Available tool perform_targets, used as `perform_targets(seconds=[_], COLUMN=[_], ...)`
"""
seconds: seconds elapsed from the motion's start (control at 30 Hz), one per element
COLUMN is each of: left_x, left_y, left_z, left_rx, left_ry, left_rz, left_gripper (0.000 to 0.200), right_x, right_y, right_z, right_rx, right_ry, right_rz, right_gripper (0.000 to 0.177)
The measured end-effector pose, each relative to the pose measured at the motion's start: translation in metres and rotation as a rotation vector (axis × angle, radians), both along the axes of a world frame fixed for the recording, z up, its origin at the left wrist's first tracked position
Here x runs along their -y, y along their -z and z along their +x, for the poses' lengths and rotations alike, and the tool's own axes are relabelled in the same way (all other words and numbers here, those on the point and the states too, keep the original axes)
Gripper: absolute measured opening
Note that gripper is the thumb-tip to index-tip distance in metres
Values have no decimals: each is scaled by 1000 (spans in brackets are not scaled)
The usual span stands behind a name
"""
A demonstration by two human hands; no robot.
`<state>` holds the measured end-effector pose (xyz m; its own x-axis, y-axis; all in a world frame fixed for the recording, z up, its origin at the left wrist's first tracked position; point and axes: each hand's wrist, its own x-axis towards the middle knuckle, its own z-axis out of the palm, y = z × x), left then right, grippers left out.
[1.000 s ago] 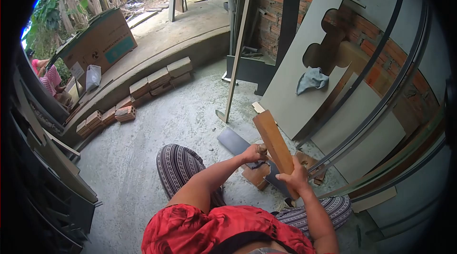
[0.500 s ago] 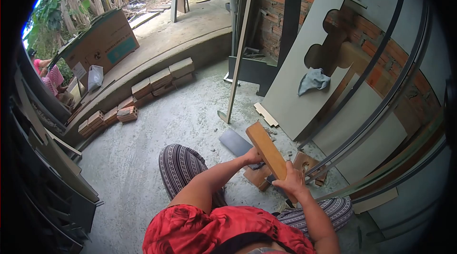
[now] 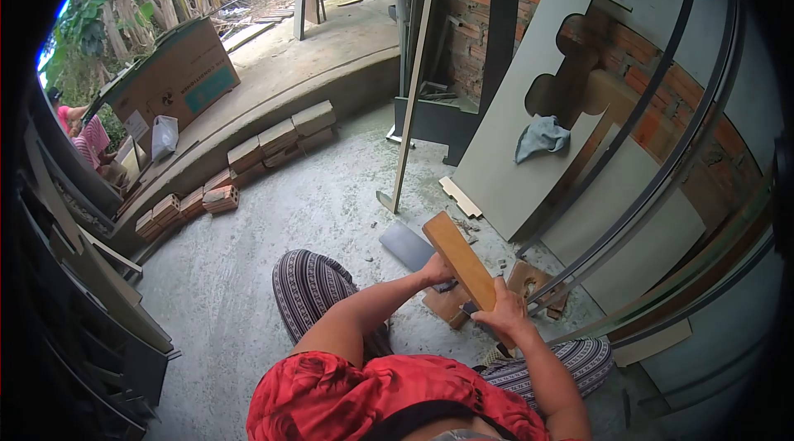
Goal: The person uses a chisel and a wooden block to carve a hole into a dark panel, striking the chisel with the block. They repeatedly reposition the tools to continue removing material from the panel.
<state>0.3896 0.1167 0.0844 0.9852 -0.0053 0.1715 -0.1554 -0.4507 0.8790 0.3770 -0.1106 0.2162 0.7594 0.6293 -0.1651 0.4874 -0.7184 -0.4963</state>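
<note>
A long orange-brown wooden block (image 3: 460, 257) slants in front of me, its far end raised to the left. My left hand (image 3: 436, 271) grips its left side near the middle, the fingers partly hidden behind it. At its near right end, my right hand (image 3: 506, 314) is wrapped round the edge. Below the block, a grey flat plate (image 3: 404, 244) lies on the floor, partly covered by my left hand. Brown board pieces (image 3: 447, 305) lie under and beside the block, and a dark tool part shows by my right fingers.
Bricks (image 3: 278, 137) line the low step ahead. A large cut-out panel (image 3: 504, 168) with a blue cloth (image 3: 542, 138) leans at the right, beside long curved strips. A wooden post (image 3: 413, 85) stands ahead. Another person (image 3: 87, 139) sits at the far left near a cardboard box (image 3: 178, 77).
The wooden block and both hands have shifted very slightly left in view. The grip on the block is the same.
</note>
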Motion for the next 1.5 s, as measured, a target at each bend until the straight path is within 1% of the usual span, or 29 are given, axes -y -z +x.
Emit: perform_targets(seconds=[0.1,0.2,0.23,0.27,0.3,0.33,0.4,0.43,0.5,0.57,0.63,0.67,0.73,0.77,0.83,0.87,1.07,1.2,1.27,1.37,1.4,1.43,1.47,1.5], left_x=[4,4,5,7,6,5,5,4,1,0,0,2,3,4,7,6,6,7,6,6,6,6,6,5], left_y=[-12,-19,-21,-23,-26,-29,-42,-39,-28,-22,-21,-16,-6,-11,-19,-19,-23,-20,-21,-25,-29,-30,-27,-24], left_z=[-4,-4,-4,-4,-4,-2,-5,-4,1,4,2,2,3,2,-2,-2,-4,-4,-4,-1,0,-1,-3,-3], left_rx=[-36,-51,-47,-44,-39,-33,-296,-297,-253,-279,-313,-313,-203,-201,-121,-124,-179,-195,-195,-132,-122,-116,-128,-140], left_ry=[-41,-27,-28,-42,-57,-64,31,28,50,46,34,36,65,65,12,13,34,54,50,60,66,73,77,49], left_rz=[-21,-4,-3,-107,-212,-214,-406,-408,-306,-266,-369,-366,-411,-410,-312,-311,-266,-316,-334,-373,-360,-347,-349,-353], left_gripper=[36,35,35,32,30,30,25,25,22,21,23,23,28,28,33,33,39,40,40,42,41,41,41,39], right_x=[1,2,2,2,1,0,-2,-3,-4,-3,-2,-2,-1,-1,0,1,4,5,5,4,4,3,2,1], right_y=[6,2,-2,-8,-14,-20,-32,-34,-38,-38,-25,-19,-7,-6,-6,-5,-4,-5,-4,-4,-6,-8,-10,-7], right_z=[1,2,1,1,1,-1,-5,-5,-5,-3,5,11,10,9,6,4,4,4,4,5,5,5,4,5], right_rx=[19,1,-54,-109,-104,-61,2,0,-29,-22,-110,-207,-182,-156,-110,-65,-67,-52,-96,-77,-85,-60,-35,-43], right_ry=[6,19,31,40,33,32,32,29,79,93,118,97,90,79,67,57,55,53,76,78,82,81,80,86], right_rz=[37,38,124,211,211,376,651,649,771,743,204,164,141,112,85,58,50,48,68,110,108,121,133,132], right_gripper=[72,74,75,75,75,75,75,75,75,73,70,69,69,69,69,70,70,71,79,80,80,75,71,71])
